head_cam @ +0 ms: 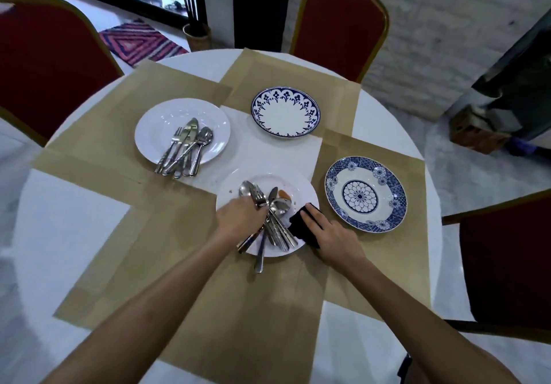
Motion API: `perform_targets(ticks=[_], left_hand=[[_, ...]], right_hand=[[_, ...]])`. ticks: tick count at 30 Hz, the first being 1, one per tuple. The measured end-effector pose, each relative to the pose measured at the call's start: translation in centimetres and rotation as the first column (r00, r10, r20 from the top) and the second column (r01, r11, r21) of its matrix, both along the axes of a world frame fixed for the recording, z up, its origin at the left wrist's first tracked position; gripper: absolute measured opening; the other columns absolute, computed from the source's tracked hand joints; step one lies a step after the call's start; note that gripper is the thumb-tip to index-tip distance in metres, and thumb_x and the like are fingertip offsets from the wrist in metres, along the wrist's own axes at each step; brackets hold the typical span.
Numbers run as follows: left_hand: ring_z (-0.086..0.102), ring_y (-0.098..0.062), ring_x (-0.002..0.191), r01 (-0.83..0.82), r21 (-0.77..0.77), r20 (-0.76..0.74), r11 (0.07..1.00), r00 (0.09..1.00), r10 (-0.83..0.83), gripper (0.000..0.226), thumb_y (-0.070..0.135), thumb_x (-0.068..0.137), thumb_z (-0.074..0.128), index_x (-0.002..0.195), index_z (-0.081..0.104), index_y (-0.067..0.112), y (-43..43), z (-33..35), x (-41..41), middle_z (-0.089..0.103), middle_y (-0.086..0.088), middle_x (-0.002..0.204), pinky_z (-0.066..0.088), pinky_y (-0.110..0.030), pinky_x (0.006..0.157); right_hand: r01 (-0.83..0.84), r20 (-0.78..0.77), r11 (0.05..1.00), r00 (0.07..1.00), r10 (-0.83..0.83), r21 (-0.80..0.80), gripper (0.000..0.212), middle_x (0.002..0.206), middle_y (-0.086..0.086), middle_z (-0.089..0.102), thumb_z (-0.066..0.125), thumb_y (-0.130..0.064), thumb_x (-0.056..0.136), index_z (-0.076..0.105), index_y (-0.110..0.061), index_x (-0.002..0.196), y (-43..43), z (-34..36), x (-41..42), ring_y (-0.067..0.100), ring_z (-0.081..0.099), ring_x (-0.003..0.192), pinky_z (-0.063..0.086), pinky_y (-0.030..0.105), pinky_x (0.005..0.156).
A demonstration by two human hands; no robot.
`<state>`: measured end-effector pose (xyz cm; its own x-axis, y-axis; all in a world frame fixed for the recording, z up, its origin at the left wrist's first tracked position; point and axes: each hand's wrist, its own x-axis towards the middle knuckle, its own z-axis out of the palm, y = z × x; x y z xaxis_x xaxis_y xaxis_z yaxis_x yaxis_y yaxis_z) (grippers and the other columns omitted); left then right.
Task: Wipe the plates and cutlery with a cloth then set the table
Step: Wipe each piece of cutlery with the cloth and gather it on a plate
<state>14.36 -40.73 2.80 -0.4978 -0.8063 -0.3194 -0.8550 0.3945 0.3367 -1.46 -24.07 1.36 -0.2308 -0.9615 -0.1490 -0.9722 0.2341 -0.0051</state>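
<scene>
A white plate (301, 186) with food smears lies in front of me, with a pile of cutlery (277, 222) on it. My left hand (238, 218) grips a fork and other pieces from that pile. My right hand (331, 234) holds a black cloth (299, 224) against the plate's right rim. A second white plate (155, 124) at the back left carries another bunch of cutlery (185, 148). Two blue-patterned plates lie bare: one with a blue floral rim (285, 111) at the back, one with a flower medallion (365, 194) on the right.
Tan placemats (167, 234) cover the round white table (74, 234). Red chairs with gold frames stand at the far left (50, 55), the back (340, 25) and the right (507, 264). A potted plant (195, 34) and a striped rug (140, 39) are on the floor beyond.
</scene>
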Motion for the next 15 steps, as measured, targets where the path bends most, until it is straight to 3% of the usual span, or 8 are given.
perform_targets(ticks=[2,5,9,15], left_hand=[[0.061,-0.029,0.098,-0.026,0.031,0.090,0.999,0.996,0.023,0.051,0.057,0.092,0.044,0.106,0.061,0.012,1.5,-0.1,-0.3,0.065,-0.008,0.103,0.043,-0.033,0.077],[0.061,-0.029,0.099,-0.115,0.044,0.033,0.992,0.993,0.114,0.044,0.053,0.091,0.049,0.104,0.064,0.013,2.3,0.0,-0.4,0.066,-0.008,0.105,0.044,-0.033,0.076],[0.062,-0.027,0.090,-0.218,0.123,-0.061,0.968,0.972,0.227,0.034,0.039,0.095,0.048,0.096,0.066,0.010,2.1,0.7,0.7,0.067,-0.007,0.093,0.046,-0.031,0.071],[0.060,-0.034,0.098,-0.331,0.095,-0.075,0.939,0.938,0.338,0.021,0.017,0.098,0.039,0.113,0.047,0.005,1.1,2.1,3.2,0.063,-0.015,0.110,0.041,-0.033,0.071]], right_hand=[[-0.012,0.021,1.000,1.000,0.012,0.020,0.069,0.159,-0.003,0.021,0.059,-0.028,0.090,0.027,-0.024,0.151,-0.2,0.1,0.0,0.032,0.062,0.090,0.054,0.041,0.062],[0.003,0.028,0.996,1.000,-0.005,0.086,0.067,0.162,-0.008,0.004,0.046,-0.032,0.096,0.012,-0.028,0.154,-0.4,0.6,0.3,0.030,0.057,0.106,0.052,0.038,0.077],[0.003,0.010,0.994,1.000,-0.004,0.110,0.065,0.162,-0.008,0.002,0.041,-0.033,0.097,0.009,-0.028,0.154,-0.4,1.2,0.5,0.029,0.056,0.110,0.051,0.038,0.082],[0.033,0.010,0.998,0.999,-0.034,0.056,0.066,0.161,-0.010,0.009,0.041,-0.023,0.094,0.012,-0.026,0.154,-1.1,2.9,0.2,0.022,0.053,0.121,0.048,0.035,0.085]])
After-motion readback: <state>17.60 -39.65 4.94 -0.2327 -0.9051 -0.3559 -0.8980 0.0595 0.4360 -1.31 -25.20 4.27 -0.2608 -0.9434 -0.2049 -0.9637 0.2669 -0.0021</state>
